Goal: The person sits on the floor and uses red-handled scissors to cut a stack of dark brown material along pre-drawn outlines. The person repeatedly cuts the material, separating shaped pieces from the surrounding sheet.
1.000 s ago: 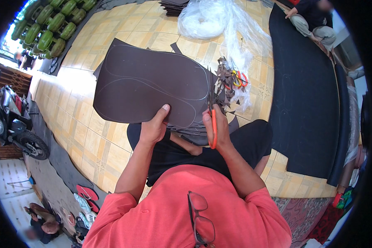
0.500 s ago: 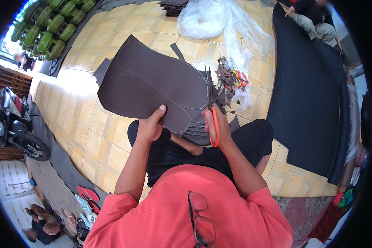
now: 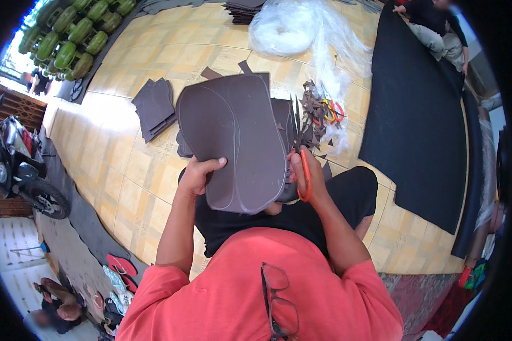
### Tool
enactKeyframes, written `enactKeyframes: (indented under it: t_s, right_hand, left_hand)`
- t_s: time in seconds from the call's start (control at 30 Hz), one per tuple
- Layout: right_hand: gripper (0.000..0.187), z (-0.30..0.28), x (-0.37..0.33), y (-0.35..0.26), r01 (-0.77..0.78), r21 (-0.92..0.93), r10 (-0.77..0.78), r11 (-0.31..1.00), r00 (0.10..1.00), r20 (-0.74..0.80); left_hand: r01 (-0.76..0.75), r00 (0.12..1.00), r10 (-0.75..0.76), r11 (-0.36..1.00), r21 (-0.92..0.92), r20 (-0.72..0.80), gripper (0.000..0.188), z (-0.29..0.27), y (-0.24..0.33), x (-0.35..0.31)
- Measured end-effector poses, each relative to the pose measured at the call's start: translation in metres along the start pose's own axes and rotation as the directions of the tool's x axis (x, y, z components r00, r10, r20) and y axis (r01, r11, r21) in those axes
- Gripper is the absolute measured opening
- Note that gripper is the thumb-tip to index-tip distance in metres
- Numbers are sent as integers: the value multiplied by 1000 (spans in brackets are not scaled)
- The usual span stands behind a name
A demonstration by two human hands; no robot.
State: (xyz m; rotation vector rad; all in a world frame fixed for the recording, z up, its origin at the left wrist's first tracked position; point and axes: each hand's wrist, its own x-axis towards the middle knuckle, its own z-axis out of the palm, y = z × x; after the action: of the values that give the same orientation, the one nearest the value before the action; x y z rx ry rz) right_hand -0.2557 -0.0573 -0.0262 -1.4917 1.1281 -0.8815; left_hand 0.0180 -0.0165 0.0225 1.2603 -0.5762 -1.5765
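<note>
My left hand grips a dark brown sheet by its left edge, thumb on top and fingers underneath. Pale curved outlines are drawn on the sheet, which I hold up over my lap. At its right edge, my right hand is closed round a pair of scissors with orange handles. Their dark blades point away from me and stand slightly apart, beside the sheet. More brown pieces lie partly hidden beneath it. A small stack of cut brown pieces rests on the floor to the left.
Brown scraps and red-and-yellow-handled scissors lie ahead on the right. Beyond is crumpled clear plastic beside a dark stack. A large black sheet covers the right floor, with another person at its far end.
The brown sheet has swung round from lying crosswise to lengthwise, nearer my lap, uncovering the small stack at left. The large black sheet has shifted a little.
</note>
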Motion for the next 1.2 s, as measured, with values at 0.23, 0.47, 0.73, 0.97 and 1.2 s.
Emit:
enactKeyframes:
  t_s: [0.23,0.47,0.73,0.97,1.2]
  right_hand:
    - [25,-3,6,-14,107,-111,-117,988,989,-89]
    - [23,-6,3,-18,143,-228,-170,963,980,-104]
    - [38,-21,-5,-22,58,-110,-57,992,998,18]
    - [46,-48,-9,-5,-17,-101,36,995,982,187]
    - [52,-59,-24,62,-366,237,378,900,926,-3]
  left_hand:
    - [120,989,-133,974,195,57,63,2,-7,-12]
    - [107,991,-121,970,217,52,62,12,-10,-16]
    - [181,978,-199,957,225,60,67,-16,-1,-10]
    - [211,968,-246,912,352,57,72,-43,17,-1]
    - [154,984,-174,935,321,35,77,-78,15,34]
